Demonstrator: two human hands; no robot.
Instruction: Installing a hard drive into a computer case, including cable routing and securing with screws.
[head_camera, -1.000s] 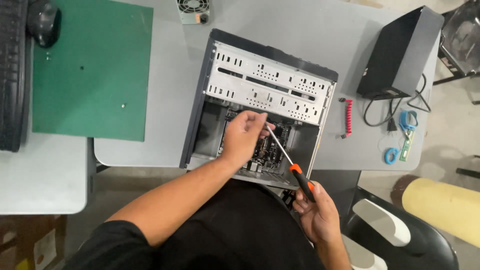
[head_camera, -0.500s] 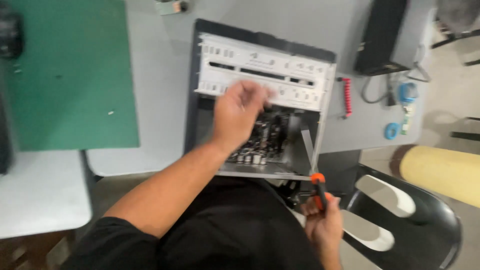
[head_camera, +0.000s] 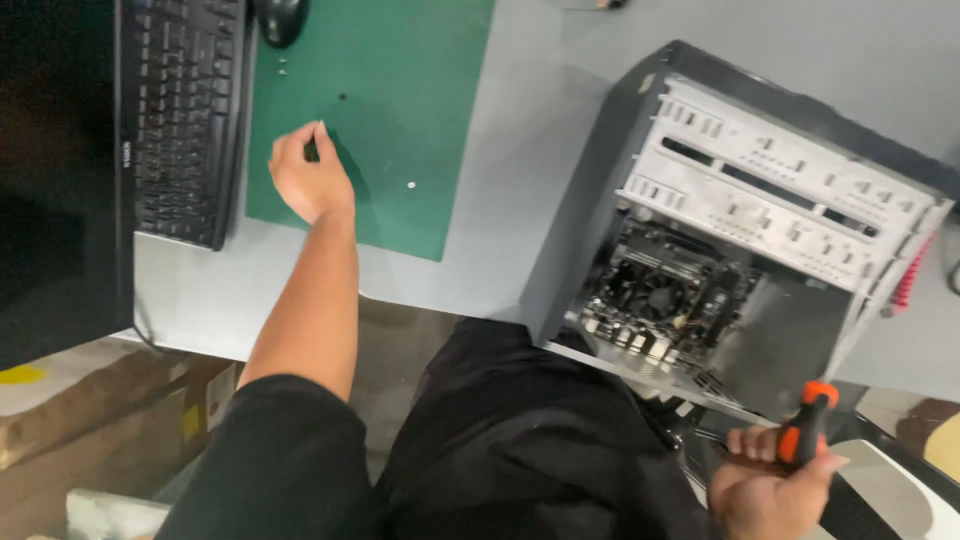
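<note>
Left hand (head_camera: 308, 178) has left the open computer case (head_camera: 740, 240) for the green mat (head_camera: 400, 110), fingers pinched as if setting down a screw, while right hand (head_camera: 770, 485) stays clenched on the orange-handled screwdriver (head_camera: 805, 425).

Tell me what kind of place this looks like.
Probably a computer repair workbench: an opened desktop computer case lies on a grey table, beside a green work mat with loose screws, and the right hand holds a screwdriver.

Left arm stretched forward and out, left hand (head_camera: 308, 178) with fingers (head_camera: 318, 132) pinched together, pointing down. Right hand (head_camera: 768, 482) sat low near the lap, fist closed, thumb up.
</note>
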